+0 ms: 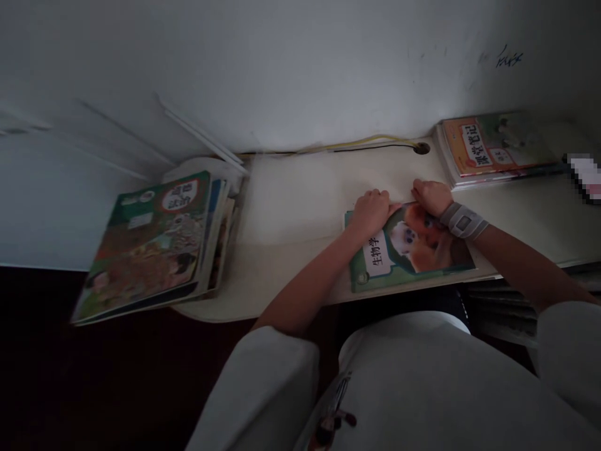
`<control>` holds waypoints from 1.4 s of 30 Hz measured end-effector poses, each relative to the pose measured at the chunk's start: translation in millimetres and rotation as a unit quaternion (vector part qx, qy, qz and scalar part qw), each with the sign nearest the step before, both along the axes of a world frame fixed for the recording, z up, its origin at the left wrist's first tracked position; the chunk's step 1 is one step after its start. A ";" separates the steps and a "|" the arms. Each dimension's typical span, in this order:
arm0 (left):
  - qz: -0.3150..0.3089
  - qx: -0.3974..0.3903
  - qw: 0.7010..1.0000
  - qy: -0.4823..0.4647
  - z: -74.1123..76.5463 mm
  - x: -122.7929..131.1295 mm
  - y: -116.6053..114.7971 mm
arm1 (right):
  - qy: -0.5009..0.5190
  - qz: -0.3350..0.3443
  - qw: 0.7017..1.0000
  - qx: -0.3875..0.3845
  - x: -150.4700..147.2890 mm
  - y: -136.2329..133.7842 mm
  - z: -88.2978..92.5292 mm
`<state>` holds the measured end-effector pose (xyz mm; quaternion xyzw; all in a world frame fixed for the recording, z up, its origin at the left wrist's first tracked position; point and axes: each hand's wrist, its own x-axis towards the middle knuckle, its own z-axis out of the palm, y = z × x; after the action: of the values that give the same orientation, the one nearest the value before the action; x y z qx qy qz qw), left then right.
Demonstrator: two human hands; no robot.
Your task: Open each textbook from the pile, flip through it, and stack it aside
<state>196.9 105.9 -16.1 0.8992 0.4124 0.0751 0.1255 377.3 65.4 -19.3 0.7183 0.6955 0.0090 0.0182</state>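
Note:
A green biology textbook (370, 275) with monkeys on its cover lies near the front edge of the white desk (291, 207). At the book's far edge, my left hand (372, 212) has its fingers curled and its thumb pointing right along the cover. My right hand (432, 199), with a grey band on the wrist, is closed at the same edge a little farther right. Both hands grip the textbook there, and their fingertips are partly hidden.
A stack of books (150, 244) overhangs the desk's left end. Another pile of books (493, 147) stands at the back right against the wall. A yellow cable (375, 139) and a black one run along the back to a cable hole (421, 148).

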 end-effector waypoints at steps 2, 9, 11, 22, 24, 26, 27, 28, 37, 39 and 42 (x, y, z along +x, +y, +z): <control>0.008 -0.009 1.000 0.000 0.4 4.5 4.3 | 0.001 -0.008 1.000 0.003 0.1 -0.3 -0.8; 0.002 -0.049 0.998 0.047 7.2 15.7 7.4 | 0.026 -0.031 0.999 0.020 1.7 1.9 -5.5; -0.010 -0.062 0.997 0.044 6.4 16.6 9.0 | 0.056 -0.014 0.997 0.052 4.0 -1.1 -0.4; 0.041 -0.237 0.950 -0.202 37.1 -3.4 19.0 | 0.595 0.032 0.800 0.066 -35.2 -185.2 31.6; 0.045 -0.217 0.941 -0.254 47.5 -3.9 13.4 | 0.734 -0.026 0.678 0.016 -48.9 -194.5 12.9; 0.041 -0.184 0.935 -0.301 55.4 -1.8 6.2 | 0.825 -0.081 0.556 0.056 -60.2 -187.9 0.3; 0.040 -0.169 0.931 -0.321 57.7 -0.1 2.4 | 0.851 -0.106 0.507 0.090 -64.6 -181.4 -2.2; 0.040 -0.157 0.927 -0.337 58.5 1.5 -1.3 | 0.865 -0.131 0.469 0.120 -68.4 -174.3 -2.1; 0.095 -0.337 0.861 -0.369 28.3 0.4 -16.7 | 0.871 -0.197 0.420 0.163 -69.8 -150.9 24.5; 0.085 -0.434 0.816 -0.373 25.5 -0.6 -18.8 | 0.862 -0.185 0.447 0.151 -59.4 -149.2 25.5; 0.091 -0.493 0.756 -0.421 26.8 -1.7 -20.4 | 0.842 -0.168 0.480 0.178 -44.0 -141.7 24.5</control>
<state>195.1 85.5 10.7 0.5493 0.3776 0.2434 0.7045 333.2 -76.4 5.2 0.4726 0.2272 -0.4797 -0.7035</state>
